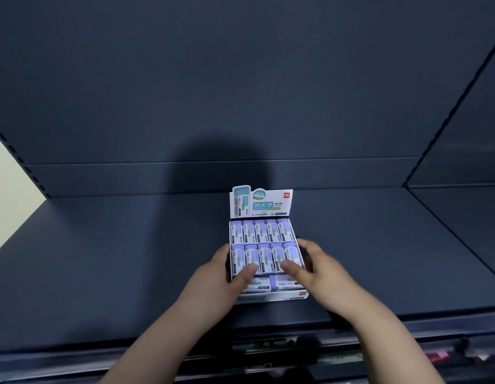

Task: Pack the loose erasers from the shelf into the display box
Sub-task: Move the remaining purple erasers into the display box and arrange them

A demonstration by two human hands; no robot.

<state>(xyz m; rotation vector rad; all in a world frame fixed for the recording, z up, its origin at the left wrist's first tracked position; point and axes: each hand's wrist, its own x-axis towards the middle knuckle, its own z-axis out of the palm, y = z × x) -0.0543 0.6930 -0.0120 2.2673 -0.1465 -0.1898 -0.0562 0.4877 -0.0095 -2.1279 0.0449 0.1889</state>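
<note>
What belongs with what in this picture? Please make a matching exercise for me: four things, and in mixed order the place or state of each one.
Things:
1. left hand
2. right hand
3. erasers
4. header card

Places or states:
A. stands upright at the back of the display box
B. grips the right side of the box
C. lie in rows inside the box
D. grips the left side of the box

Pairs: 1-D, 2-B, 3-C, 4-A

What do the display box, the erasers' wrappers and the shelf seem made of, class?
The display box: thin printed cardboard, likely; its header flap stands folded upright. The erasers: printed wrappers with a slight sheen, paper or film, unclear. The shelf: dark matte panels, probably painted metal, given the slotted uprights.
</note>
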